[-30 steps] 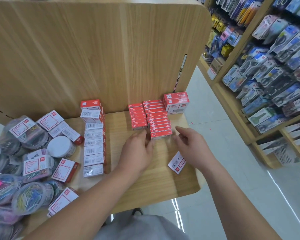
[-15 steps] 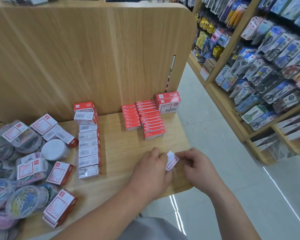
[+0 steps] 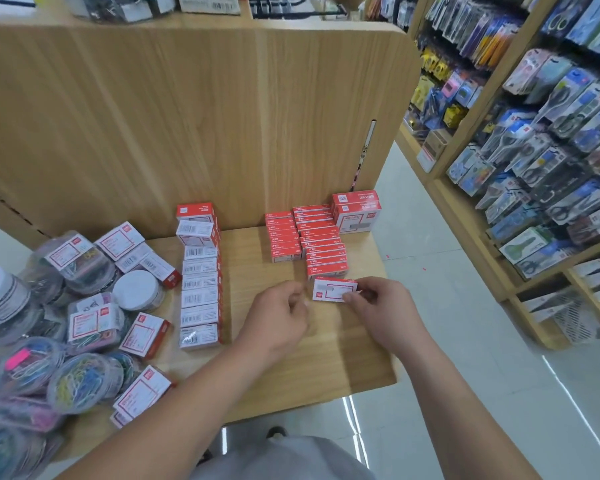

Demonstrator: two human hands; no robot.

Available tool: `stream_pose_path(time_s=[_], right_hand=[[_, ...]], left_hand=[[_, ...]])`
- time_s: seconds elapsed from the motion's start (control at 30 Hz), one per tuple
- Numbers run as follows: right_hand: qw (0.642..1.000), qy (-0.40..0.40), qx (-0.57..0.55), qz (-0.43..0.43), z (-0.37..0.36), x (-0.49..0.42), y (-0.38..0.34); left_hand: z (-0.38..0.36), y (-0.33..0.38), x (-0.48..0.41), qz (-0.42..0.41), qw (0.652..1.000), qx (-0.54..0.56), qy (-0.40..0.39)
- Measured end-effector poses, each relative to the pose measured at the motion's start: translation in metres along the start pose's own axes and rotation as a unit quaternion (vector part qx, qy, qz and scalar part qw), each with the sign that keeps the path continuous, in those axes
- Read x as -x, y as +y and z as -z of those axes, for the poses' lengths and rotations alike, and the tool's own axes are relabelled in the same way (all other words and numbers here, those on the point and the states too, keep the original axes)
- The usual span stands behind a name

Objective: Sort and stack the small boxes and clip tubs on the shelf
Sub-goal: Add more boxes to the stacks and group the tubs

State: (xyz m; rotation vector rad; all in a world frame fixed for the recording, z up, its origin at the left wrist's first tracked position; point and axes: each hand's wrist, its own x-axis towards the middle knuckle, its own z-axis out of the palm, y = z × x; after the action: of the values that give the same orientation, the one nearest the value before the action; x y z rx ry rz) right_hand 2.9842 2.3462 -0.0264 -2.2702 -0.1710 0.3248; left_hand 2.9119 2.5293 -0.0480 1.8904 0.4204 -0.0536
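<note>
The right hand (image 3: 381, 310) pinches a small red-and-white cardboard box (image 3: 333, 289) by its right end, just in front of the right-hand row of flat red boxes (image 3: 324, 247) on the pale wooden shelf (image 3: 354, 358); the left hand (image 3: 278, 313) hovers beside it, loosely curled, apparently empty; pushed in crooked, the box could skew that row.

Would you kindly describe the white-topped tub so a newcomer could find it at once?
On the shelf, look left of the long row of boxes. The tub sits beside that row's middle; unlike the clear, labelled tubs around it, its top is plain white.
</note>
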Motion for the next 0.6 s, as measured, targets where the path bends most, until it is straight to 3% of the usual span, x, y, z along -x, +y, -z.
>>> stream_pose_path(time_s=[0.33,0.5,0.6], right_hand=[[0.998,0.032,0.046,0.021,-0.015,0.002,-0.001],[0.993,0.077,0.033,0.087,-0.012,0.02,-0.009],[0.99,0.037,-0.009,0.133,0.002,0.029,-0.023]], left_hand=[[-0.005,0.007,-0.006,-0.05,0.998,-0.026,0.018],[-0.006,0.006,0.006,-0.053,0.997,-0.04,0.045],[-0.001,0.003,0.013,-0.079,0.991,-0.094,0.052]])
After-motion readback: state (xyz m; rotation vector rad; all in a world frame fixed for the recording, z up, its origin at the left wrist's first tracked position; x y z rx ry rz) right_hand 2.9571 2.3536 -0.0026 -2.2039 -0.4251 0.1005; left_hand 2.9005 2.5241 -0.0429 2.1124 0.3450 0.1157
